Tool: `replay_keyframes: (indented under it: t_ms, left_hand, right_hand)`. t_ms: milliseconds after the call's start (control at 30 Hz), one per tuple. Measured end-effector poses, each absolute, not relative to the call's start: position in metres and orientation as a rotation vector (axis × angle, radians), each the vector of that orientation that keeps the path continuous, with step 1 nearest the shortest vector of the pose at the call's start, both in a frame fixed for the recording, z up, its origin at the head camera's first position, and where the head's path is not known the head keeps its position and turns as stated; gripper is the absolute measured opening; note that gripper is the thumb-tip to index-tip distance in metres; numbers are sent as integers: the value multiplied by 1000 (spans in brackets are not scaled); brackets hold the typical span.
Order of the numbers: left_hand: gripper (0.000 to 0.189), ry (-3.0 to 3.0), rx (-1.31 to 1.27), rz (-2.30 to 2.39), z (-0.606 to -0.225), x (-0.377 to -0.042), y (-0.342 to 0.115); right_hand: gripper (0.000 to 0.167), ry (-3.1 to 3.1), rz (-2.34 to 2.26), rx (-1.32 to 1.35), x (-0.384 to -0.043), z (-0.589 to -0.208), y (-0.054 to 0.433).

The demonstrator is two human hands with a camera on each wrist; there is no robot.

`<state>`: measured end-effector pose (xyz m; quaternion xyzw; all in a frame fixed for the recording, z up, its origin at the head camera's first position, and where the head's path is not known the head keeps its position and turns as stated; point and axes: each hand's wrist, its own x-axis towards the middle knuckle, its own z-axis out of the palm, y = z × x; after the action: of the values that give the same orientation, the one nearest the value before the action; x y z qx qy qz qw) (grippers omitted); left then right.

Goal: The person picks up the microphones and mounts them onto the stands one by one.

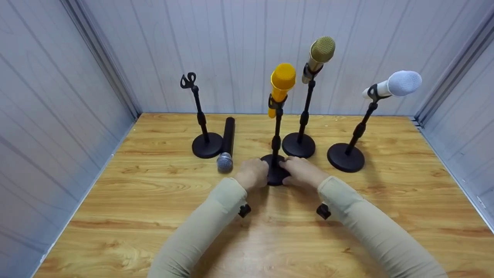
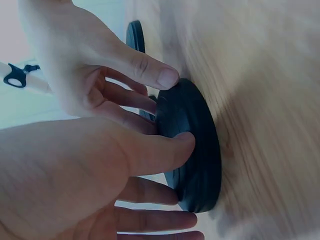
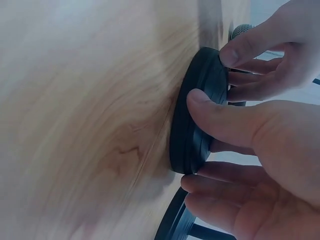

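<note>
A wood-grained table [image 1: 115, 224] is spreading beneath everything; a pale, plank-patterned left wall [image 1: 38, 96] is running along its left edge, a matching back wall [image 1: 239, 46] is rising behind its back edge, and a right wall [image 1: 471, 127] is bordering its right edge.

Toward the back left corner, a black clip stand [image 1: 207, 146] is holding up an open clip. Just beside its base, a black microphone [image 1: 229, 137] is lying with its handle pointing to the back edge and its silver head to the near edge.

Farther right, the left hand [image 1: 252, 172], in a pale sleeve [image 1: 208, 216], is gripping the round base of the middle stand [image 1: 276, 177], thumb lying on the base and fingers at its rim. This stand is standing upright near the table's middle, carrying a yellow microphone [image 1: 283, 79]. The right hand [image 1: 303, 172] is clasping the same base from the right, its thumb and bent fingers closing about the rim.

Behind it, nearer the back edge, the gold stand [image 1: 299, 148] is bearing a gold microphone [image 1: 322, 50]. Toward the right edge, the rightmost stand [image 1: 346, 158] is supporting a white microphone [image 1: 403, 83].
</note>
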<state>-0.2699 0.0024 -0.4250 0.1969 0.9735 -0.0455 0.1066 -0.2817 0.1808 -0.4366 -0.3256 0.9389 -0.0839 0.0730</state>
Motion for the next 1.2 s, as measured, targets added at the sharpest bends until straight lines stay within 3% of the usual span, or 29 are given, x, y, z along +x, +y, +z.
replay_keyframes:
  t_ms: [267,500,700,1200]
  left_hand:
    - [46,2840,505,-143,-429,-283,-1]
    - [50,2816,381,-170,-427,-290,2]
    - [54,2779,333,-121,-425,-302,-1]
    - [61,2755,319,7,-426,-323,-19]
  right_hand:
    - [55,2792,-106,-866,-296,-429,168]
    - [49,2803,-15,-926,-308,-429,164]
    - [58,2784,27,-860,-317,-431,160]
    - [61,2787,71,-792,-337,-435,146]
